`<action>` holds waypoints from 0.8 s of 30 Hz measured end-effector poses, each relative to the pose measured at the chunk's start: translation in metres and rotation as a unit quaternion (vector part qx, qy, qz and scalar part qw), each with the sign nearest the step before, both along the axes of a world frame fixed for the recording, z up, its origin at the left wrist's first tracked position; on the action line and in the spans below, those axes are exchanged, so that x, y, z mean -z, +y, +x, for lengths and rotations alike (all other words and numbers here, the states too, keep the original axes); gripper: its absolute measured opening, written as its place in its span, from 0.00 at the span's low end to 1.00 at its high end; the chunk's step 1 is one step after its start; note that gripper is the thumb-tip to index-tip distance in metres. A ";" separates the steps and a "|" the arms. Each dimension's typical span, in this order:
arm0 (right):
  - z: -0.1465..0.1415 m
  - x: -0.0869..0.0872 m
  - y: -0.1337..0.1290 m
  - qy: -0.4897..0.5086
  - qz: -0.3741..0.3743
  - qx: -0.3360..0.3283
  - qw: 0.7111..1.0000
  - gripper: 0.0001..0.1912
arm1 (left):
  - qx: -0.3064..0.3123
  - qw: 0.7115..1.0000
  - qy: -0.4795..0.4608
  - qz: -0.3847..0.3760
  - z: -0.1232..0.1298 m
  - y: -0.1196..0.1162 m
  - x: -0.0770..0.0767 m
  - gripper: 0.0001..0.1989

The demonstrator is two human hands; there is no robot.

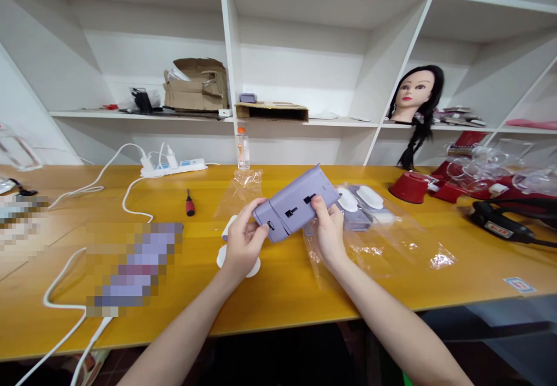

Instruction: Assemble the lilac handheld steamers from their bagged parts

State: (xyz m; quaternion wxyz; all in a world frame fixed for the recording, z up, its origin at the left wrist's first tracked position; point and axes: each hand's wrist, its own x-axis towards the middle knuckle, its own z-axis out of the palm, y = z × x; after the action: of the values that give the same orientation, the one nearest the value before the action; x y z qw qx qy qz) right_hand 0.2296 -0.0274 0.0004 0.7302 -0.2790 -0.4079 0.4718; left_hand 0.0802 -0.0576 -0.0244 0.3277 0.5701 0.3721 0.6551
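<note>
Between both hands, above the table, a light purple plastic case is tilted with its right end higher. Two black slotted fittings show on its face, and a seam crosses it near the left end. My left hand grips the left end, thumb beside a small dark oval opening. My right hand holds the lower right part, thumb at one black fitting. White rounded pieces lie below my left hand, partly hidden by it. Right of the case, similar purple pieces with white oval parts lie on clear plastic bags.
A red-handled screwdriver and a white power strip lie left. A blurred-out purple object has a white cable. A bottle stands behind. Red devices and a black corded tool are right; a mannequin head sits shelved.
</note>
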 end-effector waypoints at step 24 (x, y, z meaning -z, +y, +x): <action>0.000 -0.005 -0.003 0.010 -0.024 0.003 1.000 0.14 | -0.011 0.996 0.055 0.072 0.000 0.001 0.010 0.26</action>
State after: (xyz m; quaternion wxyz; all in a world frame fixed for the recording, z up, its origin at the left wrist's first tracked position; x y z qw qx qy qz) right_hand 0.2296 -0.0301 0.0059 0.7289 -0.2927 -0.3881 0.4822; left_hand 0.0804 -0.0564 -0.0344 0.2576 0.6227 0.3478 0.6518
